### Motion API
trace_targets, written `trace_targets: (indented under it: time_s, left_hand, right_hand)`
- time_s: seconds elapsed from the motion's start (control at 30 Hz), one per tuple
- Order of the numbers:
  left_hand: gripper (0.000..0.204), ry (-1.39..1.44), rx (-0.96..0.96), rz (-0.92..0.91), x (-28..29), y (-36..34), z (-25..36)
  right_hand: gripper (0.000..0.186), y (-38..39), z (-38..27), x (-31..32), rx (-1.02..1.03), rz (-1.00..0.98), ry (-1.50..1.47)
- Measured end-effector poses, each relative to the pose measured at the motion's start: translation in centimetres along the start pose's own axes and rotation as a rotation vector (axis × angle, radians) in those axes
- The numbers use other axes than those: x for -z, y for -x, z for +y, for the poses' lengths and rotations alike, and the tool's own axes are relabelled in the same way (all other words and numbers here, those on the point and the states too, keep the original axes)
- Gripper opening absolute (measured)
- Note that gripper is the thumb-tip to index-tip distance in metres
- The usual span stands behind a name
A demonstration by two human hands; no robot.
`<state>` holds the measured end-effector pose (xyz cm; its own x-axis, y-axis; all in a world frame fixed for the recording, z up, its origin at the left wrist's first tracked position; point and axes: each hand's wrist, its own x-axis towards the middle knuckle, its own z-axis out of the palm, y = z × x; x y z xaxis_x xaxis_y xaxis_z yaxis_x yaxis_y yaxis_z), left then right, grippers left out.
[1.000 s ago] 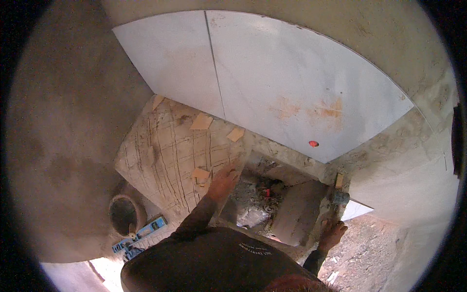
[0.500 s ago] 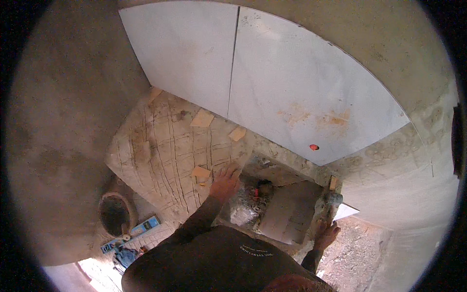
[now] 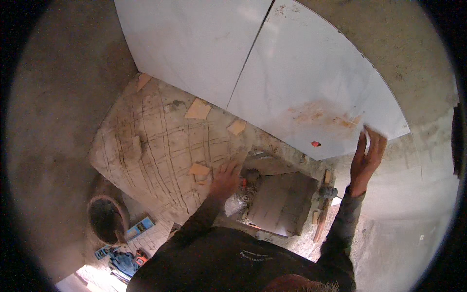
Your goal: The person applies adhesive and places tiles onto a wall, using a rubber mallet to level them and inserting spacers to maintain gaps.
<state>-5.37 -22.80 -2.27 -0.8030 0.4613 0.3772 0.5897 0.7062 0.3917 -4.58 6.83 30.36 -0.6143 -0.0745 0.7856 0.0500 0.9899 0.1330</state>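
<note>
My left hand (image 3: pixel 225 181) lies flat with its fingers apart on the scored, sandy-coloured surface (image 3: pixel 160 146), beside a rectangular recess. Inside that recess are loose rubble (image 3: pixel 237 202) and a grey slab (image 3: pixel 282 202). Raised in front of the right-hand white tile (image 3: pixel 311 82), my right hand (image 3: pixel 368 158) bends its thumb and fingers toward each other near the tile's lower right edge. Whatever may be between those fingertips is too small and blurred to make out. Brown smears and a round hole with red in it (image 3: pixel 316 144) mark this tile.
Several tan tile pieces (image 3: pixel 198 109) lie on the scored surface. A dark bucket (image 3: pixel 106 219), a blue spirit level (image 3: pixel 140 228) and a blue cloth (image 3: pixel 124 263) are at lower left. A wooden strip (image 3: pixel 321 226) stands right of the recess. Bare plaster walls (image 3: pixel 63 121) enclose the space.
My right hand has risen from beside the recess to the tile's lower right edge, its fingers drawing together. My left hand has stayed at the recess edge. The view has shifted slightly.
</note>
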Motion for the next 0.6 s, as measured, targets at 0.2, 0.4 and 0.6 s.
trace_targets:
  time_s: [0.2,0.4,0.6]
  left_hand:
    - [0.049,0.057,0.009,0.033,-0.8,-0.2,-0.8]
    - [0.046,0.115,0.041,-0.013,-0.4,-0.7,-0.7]
    - [0.049,0.134,0.052,-0.08,-0.2,-0.4,-1.0]
  right_hand:
    - [0.021,-14.3,-6.8,-3.5,0.251,0.226,-0.082]
    - [0.02,-20.0,-11.3,-7.9,0.389,0.261,-0.01]
    - [0.026,-21.8,-14.3,-9.1,0.274,0.135,-0.034]
